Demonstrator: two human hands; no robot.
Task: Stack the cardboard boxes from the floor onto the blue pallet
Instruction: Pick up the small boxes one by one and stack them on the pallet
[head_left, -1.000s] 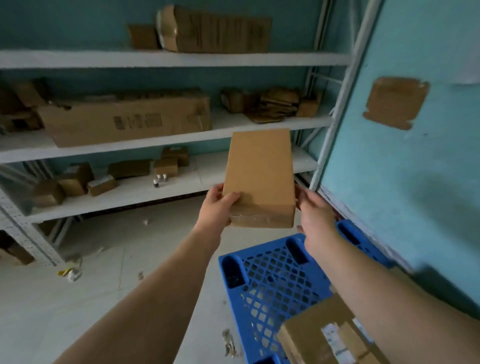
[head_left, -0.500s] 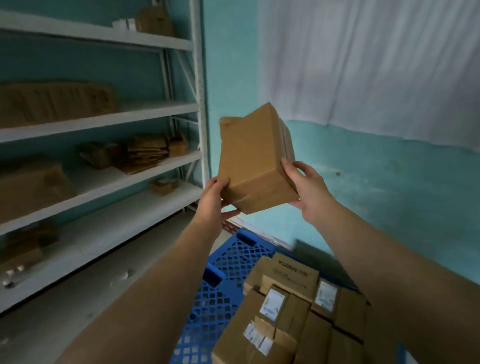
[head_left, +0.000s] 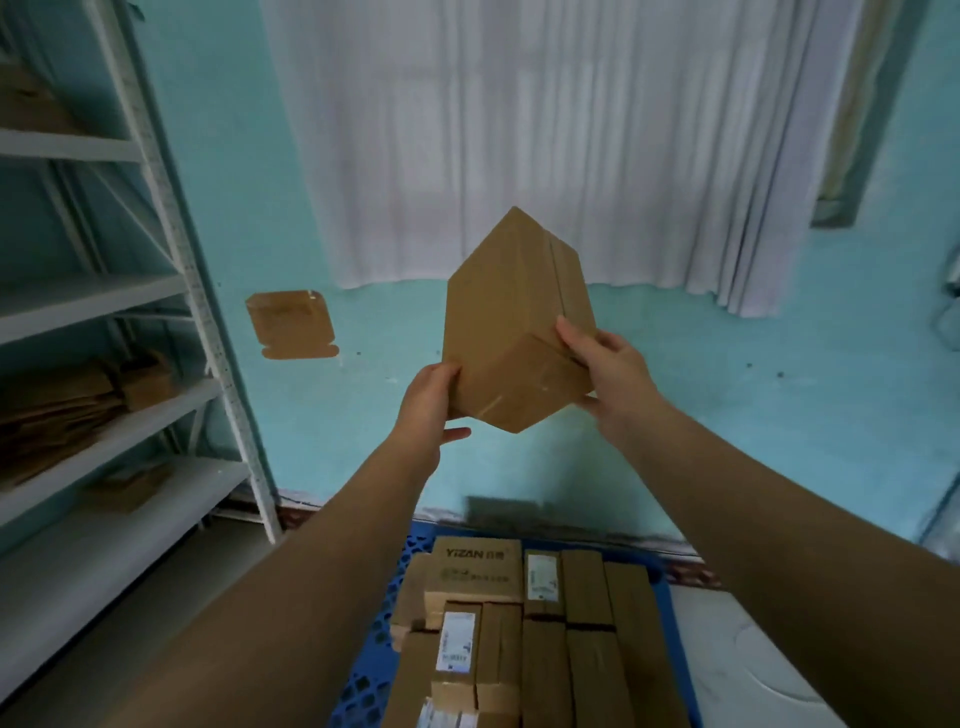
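Note:
I hold a plain brown cardboard box (head_left: 506, 317) up in the air, tilted with one corner pointing down. My left hand (head_left: 428, 402) grips its lower left edge and my right hand (head_left: 605, 366) grips its right side. Below, the blue pallet (head_left: 371, 660) lies against the turquoise wall, carrying several stacked cardboard boxes (head_left: 524, 639), some with white labels and one printed YIZAN. The held box hangs well above that stack.
A white metal shelf rack (head_left: 171, 249) stands at the left with flattened cardboard (head_left: 62, 405) on its shelves. A white curtain (head_left: 545, 140) hangs on the wall ahead. A cardboard patch (head_left: 291, 325) is stuck to the wall. Something white (head_left: 748, 670) lies right of the pallet.
My view swung right from the shelves to the curtained wall. The box turned in my hands from flat to corner-down, and the stack on the pallet came under my arms.

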